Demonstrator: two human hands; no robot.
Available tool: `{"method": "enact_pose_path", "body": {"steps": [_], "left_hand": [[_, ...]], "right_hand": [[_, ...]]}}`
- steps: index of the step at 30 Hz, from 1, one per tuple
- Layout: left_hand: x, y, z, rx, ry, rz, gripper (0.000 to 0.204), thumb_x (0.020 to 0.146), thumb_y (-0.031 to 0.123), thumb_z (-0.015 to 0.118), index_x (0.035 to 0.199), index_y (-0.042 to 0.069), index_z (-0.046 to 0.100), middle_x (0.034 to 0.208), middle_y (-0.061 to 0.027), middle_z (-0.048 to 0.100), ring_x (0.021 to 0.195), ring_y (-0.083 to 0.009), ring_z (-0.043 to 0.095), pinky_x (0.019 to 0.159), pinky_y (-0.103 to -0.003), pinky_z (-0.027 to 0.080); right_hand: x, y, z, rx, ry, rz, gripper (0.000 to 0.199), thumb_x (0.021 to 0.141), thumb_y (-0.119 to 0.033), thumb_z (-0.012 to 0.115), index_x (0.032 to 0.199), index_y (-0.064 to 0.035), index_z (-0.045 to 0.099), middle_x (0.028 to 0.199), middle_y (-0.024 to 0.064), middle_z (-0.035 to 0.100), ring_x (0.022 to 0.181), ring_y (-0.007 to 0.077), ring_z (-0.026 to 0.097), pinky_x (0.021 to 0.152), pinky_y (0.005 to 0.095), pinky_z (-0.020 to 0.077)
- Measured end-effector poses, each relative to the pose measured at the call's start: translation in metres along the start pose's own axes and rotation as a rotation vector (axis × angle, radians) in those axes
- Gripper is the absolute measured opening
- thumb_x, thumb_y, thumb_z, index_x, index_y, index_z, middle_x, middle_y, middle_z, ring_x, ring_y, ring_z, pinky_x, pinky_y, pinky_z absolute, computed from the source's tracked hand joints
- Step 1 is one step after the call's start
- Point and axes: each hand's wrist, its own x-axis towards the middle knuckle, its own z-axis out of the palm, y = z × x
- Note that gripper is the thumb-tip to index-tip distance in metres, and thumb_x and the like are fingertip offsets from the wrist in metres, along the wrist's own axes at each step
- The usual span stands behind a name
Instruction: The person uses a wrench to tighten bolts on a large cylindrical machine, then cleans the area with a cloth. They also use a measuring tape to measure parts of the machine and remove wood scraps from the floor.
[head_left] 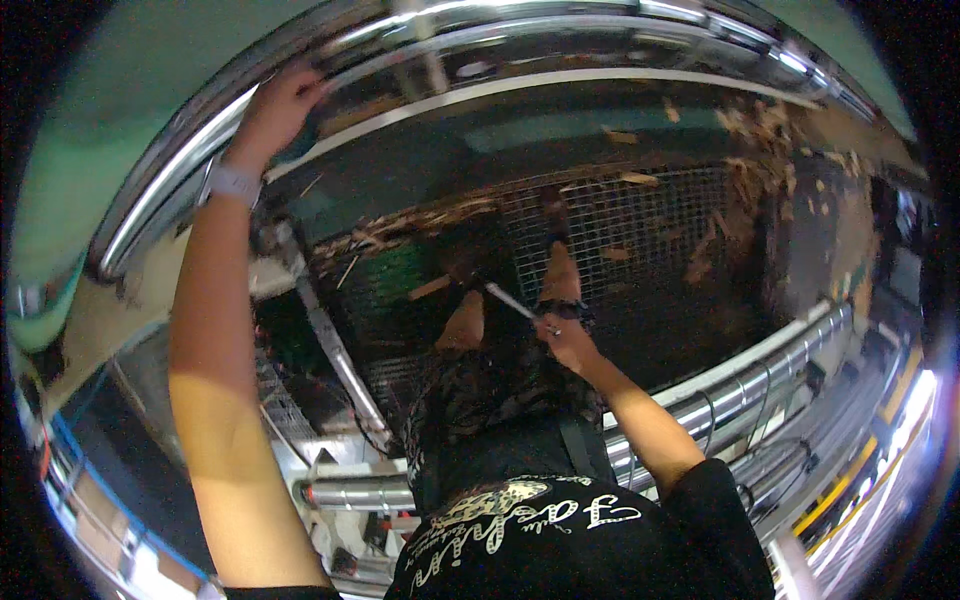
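My left hand (277, 115) reaches far forward to the left, at a long shiny metal roller (170, 220). Its fingers curl inward beside the roller; whether anything is between them cannot be made out. A pale band circles that wrist. My right hand (570, 342) is low in front of my body, closed round one end of a slim, light metallic rod-like tool (512, 301). The tool slants forward and left over my legs, and its far end is too blurred to identify. A dark band is on the right wrist.
Below lies a metal grating (640, 215) strewn with wood scraps (755, 165). A pale rail (560, 80) runs across in front. More metal rollers (740, 395) stand behind on the right, and a diagonal metal bar (335, 345) is at the left.
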Motion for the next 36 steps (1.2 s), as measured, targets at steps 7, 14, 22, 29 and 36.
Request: {"method": "enact_pose_path", "body": {"steps": [7, 14, 22, 29, 36], "left_hand": [[-0.055, 0.033, 0.016, 0.112, 0.122, -0.088, 0.018, 0.082, 0.02, 0.054, 0.09, 0.004, 0.056, 0.088, -0.0148, 0.057, 0.075, -0.0319, 0.056, 0.063, -0.036, 0.045], [-0.047, 0.145, 0.047, -0.161, 0.06, 0.003, 0.012, 0.078, 0.012, 0.059, 0.083, 0.002, 0.055, 0.08, -0.0107, 0.055, 0.068, -0.0248, 0.055, 0.061, -0.032, 0.044], [0.092, 0.303, 0.127, -0.206, 0.082, 0.078, 0.01, 0.078, 0.011, 0.058, 0.081, 0.002, 0.055, 0.078, -0.0103, 0.056, 0.067, -0.0263, 0.055, 0.06, -0.031, 0.044], [0.166, 0.343, 0.151, 0.061, 0.135, -0.039, 0.016, 0.082, 0.021, 0.052, 0.081, 0.006, 0.057, 0.081, -0.0123, 0.059, 0.067, -0.0311, 0.056, 0.056, -0.037, 0.044], [0.178, 0.319, 0.146, 0.172, 0.075, -0.221, 0.022, 0.083, 0.029, 0.05, 0.086, 0.009, 0.059, 0.079, -0.0128, 0.059, 0.066, -0.0318, 0.056, 0.055, -0.039, 0.044]], "right_hand": [[-0.022, 0.002, -0.006, 0.017, 0.063, 0.024, 0.018, 0.083, -0.021, 0.049, 0.093, -0.0061, 0.052, 0.075, 0.0172, 0.057, 0.072, 0.0353, 0.056, 0.06, 0.0403, 0.0423], [0.0, 0.024, -0.02, 0.067, 0.04, -0.169, 0.02, 0.082, -0.018, 0.05, 0.1, -0.0098, 0.052, 0.075, 0.0163, 0.057, 0.069, 0.0337, 0.056, 0.058, 0.0413, 0.043], [-0.023, 0.059, -0.148, 0.083, 0.15, -0.241, 0.016, 0.083, -0.02, 0.051, 0.088, -0.0055, 0.054, 0.072, 0.0183, 0.056, 0.067, 0.0357, 0.055, 0.058, 0.0416, 0.0417], [-0.05, 0.143, -0.294, 0.099, 0.083, -0.018, 0.023, 0.083, -0.022, 0.046, 0.103, -0.0124, 0.054, 0.077, 0.0165, 0.058, 0.073, 0.0338, 0.057, 0.063, 0.0414, 0.0442], [-0.053, 0.145, -0.388, 0.178, 0.232, -0.043, 0.018, 0.083, -0.02, 0.05, 0.092, -0.0065, 0.058, 0.071, 0.0135, 0.058, 0.065, 0.0253, 0.056, 0.062, 0.0354, 0.043]]}}
